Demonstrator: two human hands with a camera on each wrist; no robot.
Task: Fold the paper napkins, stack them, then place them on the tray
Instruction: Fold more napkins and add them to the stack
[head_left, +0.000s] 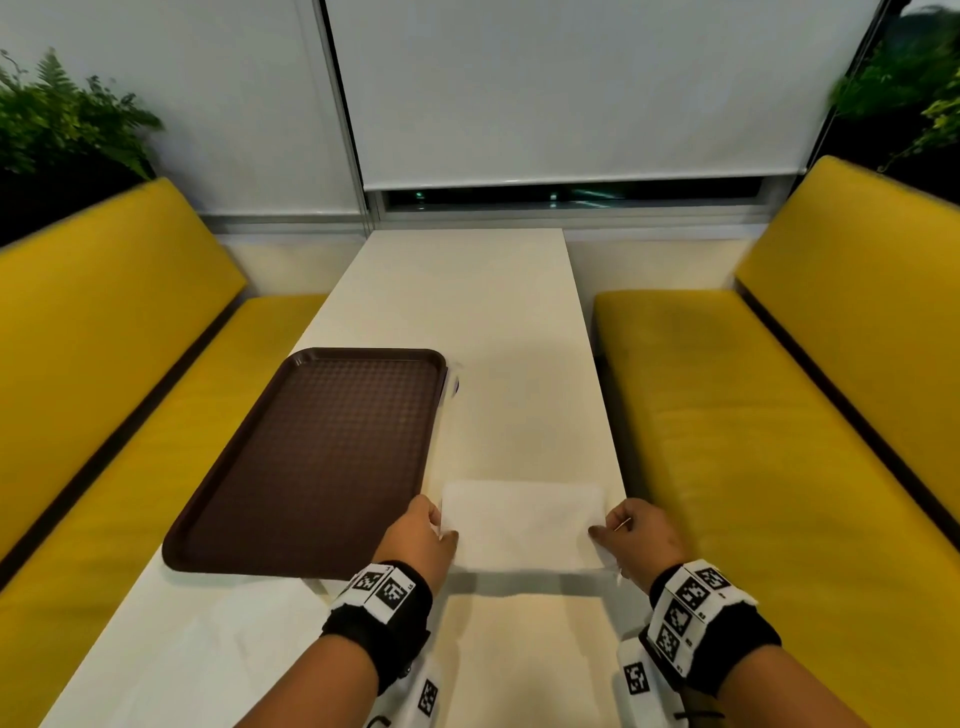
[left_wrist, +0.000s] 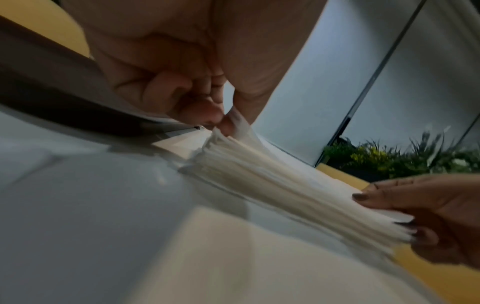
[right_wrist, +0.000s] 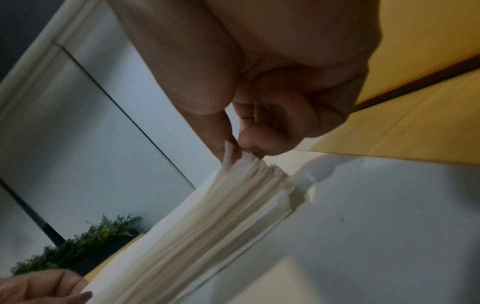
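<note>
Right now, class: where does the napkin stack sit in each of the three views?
Head: napkin stack lower centre, right of the tray.
Left wrist: centre, running down-right.
Right wrist: centre, running down-left.
Shared landmark: the left hand and right hand pinching the stack's top corners.

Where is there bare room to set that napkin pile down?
The brown tray is bare. The table is free beyond the napkin stack, toward the window. It is crowded near the stack, where the left hand and right hand pinch its corners.

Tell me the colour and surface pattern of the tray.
Dark brown tray with a fine grid texture, clearest in the head view.
</note>
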